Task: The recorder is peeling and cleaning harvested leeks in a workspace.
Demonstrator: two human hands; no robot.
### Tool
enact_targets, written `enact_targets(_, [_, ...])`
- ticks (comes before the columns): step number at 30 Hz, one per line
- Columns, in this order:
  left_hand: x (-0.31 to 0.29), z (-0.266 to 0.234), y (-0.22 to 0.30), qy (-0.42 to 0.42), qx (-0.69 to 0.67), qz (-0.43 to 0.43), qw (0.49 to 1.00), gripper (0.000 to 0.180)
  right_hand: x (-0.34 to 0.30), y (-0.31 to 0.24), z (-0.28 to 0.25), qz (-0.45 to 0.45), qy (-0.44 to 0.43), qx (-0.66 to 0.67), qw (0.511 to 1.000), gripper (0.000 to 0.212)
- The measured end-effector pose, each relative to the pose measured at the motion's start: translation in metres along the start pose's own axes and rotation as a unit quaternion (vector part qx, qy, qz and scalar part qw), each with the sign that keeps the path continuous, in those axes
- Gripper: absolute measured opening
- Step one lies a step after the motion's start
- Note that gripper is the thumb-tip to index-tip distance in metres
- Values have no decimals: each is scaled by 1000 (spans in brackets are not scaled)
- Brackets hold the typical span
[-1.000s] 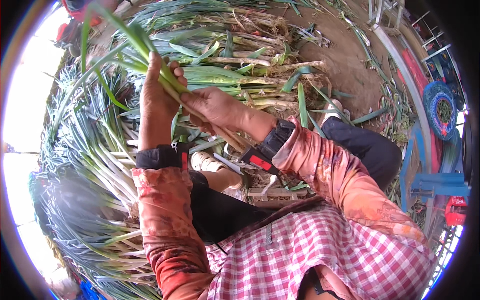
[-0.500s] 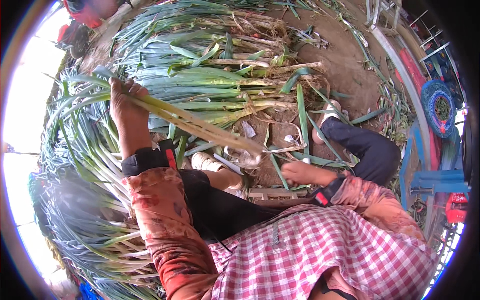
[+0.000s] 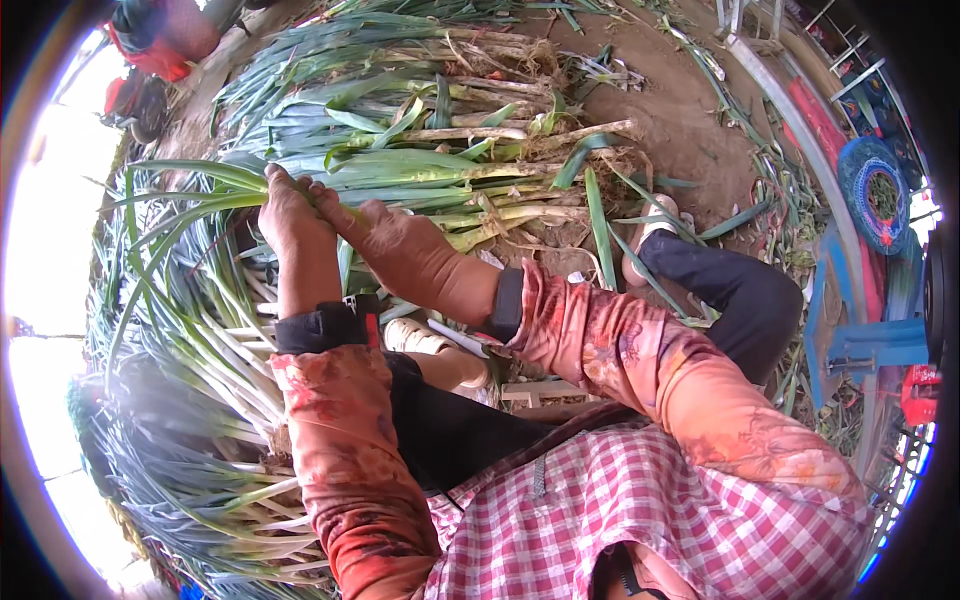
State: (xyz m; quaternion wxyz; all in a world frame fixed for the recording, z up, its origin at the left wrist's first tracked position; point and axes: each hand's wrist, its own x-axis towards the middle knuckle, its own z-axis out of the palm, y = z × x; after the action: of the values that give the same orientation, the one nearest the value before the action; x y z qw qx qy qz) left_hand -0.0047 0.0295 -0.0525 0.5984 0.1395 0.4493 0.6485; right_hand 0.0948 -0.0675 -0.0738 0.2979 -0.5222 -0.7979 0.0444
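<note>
Our left hand (image 3: 297,222) wraps one slender leek with long green leaves (image 3: 225,184), above the heaped green-and-white leeks (image 3: 410,165); our right hand (image 3: 415,250) pinches its stalk just beside. At our far right, a round blue woven ring (image 3: 854,190) encloses green bits (image 3: 882,205). Brown earth floor (image 3: 700,130) runs between the heap and a grey metal rail (image 3: 794,114).

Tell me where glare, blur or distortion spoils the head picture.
All in the head view: glare whites out the left edge; pale haze softens the lower-left leeks; the rail at right looks bowed; black fills the corners; left hand and right hand look fairly sharp.
</note>
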Motion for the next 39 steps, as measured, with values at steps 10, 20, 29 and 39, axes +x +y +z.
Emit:
enact_targets(10, [9, -22, 10, 33, 39, -27, 998, 19, -113, 17, -19, -15, -83, -25, 996, 43])
enact_targets(20, [4, -12, 16, -98, -24, -12, 995, 20, -144, 24, -69, 29, -9, 38, 999, 33])
enact_targets(29, [-5, -8, 22, -51, 4, -32, 998, 29, -52, 15, -42, 15, 12, 187, 982, 27])
enact_targets(39, [-25, 8, 14, -77, 13, -57, 995, 20, -13, 17, -27, 28, 63, 275, 959, 18])
